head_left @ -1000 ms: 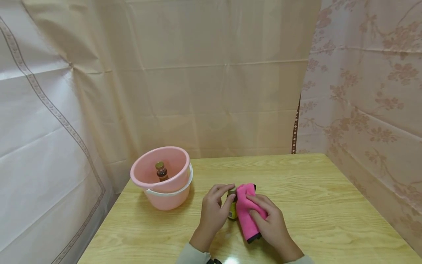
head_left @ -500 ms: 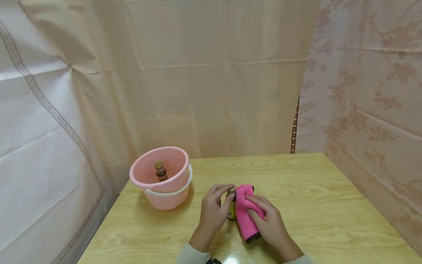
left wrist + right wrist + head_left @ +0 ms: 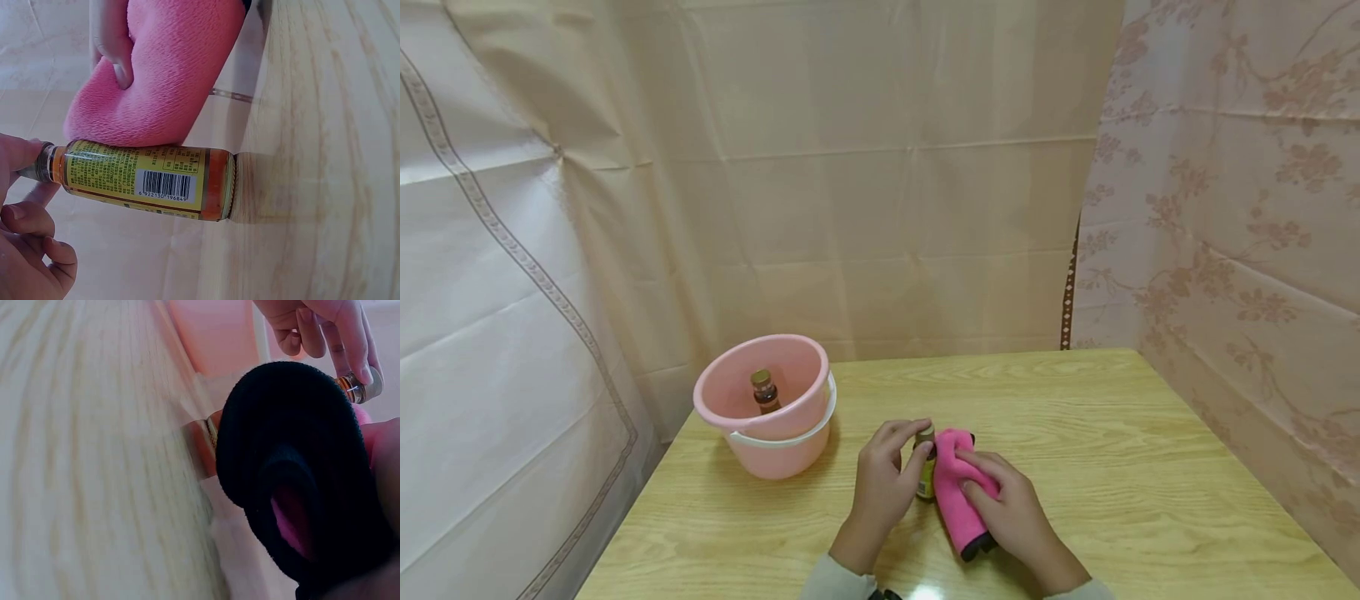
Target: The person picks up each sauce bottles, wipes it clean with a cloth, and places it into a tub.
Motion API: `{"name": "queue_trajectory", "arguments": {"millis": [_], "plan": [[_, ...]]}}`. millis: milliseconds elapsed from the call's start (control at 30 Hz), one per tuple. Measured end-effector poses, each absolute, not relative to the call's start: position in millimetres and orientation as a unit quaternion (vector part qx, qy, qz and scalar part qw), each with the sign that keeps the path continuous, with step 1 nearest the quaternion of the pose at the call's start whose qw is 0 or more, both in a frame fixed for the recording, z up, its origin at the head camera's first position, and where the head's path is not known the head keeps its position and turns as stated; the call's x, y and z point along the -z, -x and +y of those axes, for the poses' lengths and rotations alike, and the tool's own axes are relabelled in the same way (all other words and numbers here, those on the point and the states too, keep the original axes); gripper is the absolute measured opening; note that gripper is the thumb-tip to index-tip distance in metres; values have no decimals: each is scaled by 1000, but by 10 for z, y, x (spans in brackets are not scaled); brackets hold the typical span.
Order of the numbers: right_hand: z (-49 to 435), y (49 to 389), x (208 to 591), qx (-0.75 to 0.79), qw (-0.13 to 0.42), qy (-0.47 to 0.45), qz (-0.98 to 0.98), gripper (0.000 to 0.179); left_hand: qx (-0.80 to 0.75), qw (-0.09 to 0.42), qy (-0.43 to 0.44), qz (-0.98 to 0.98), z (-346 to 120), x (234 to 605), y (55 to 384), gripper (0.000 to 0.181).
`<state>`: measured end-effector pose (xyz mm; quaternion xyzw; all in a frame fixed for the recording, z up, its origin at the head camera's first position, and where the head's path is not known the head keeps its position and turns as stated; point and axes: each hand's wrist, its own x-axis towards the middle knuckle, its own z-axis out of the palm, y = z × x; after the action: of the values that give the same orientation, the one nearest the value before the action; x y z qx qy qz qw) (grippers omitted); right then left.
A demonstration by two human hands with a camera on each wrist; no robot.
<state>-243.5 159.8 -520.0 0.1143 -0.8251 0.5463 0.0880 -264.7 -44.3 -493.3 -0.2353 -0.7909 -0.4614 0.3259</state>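
A small glass bottle point(image 3: 137, 178) with a yellow label and barcode stands upright on the table. My left hand point(image 3: 883, 479) pinches its cap point(image 3: 41, 161) between thumb and fingertips. In my right hand point(image 3: 1011, 500) is a folded pink cloth point(image 3: 958, 500) with black edging, gripped between thumb and fingers. The cloth lies against the side of the bottle, as the left wrist view shows. Seen from the right wrist, the cloth's black-edged end point(image 3: 287, 456) hides most of the bottle.
On the left of the wooden table point(image 3: 1075, 433) stands a pink bucket point(image 3: 778, 458) with a white handle. A brown bottle point(image 3: 765, 392) with a gold cap leans inside it. Curtains point(image 3: 880, 208) hang behind the table and along both sides.
The cloth in my right hand has slid slightly down along the bottle, its top edge now lower beside the cap. My left hand keeps its pinch on the cap.
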Motion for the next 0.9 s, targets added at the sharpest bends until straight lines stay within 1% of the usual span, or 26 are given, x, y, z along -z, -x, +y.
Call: {"name": "queue_trajectory", "arguments": {"millis": [267,633,900], "plan": [[1595,2453,5224,-517,68,-99,-848,44,458,331,238,-790,-454,4929,2645,25],[1587,2465,5259,-491,54,-74,-866,40,464,311,228,-798,-459,4908,2630,26],[1583,2471,5262,-487,44,-76,-869,39,462,334,245,-785,-453,4916,2637,26]]}}
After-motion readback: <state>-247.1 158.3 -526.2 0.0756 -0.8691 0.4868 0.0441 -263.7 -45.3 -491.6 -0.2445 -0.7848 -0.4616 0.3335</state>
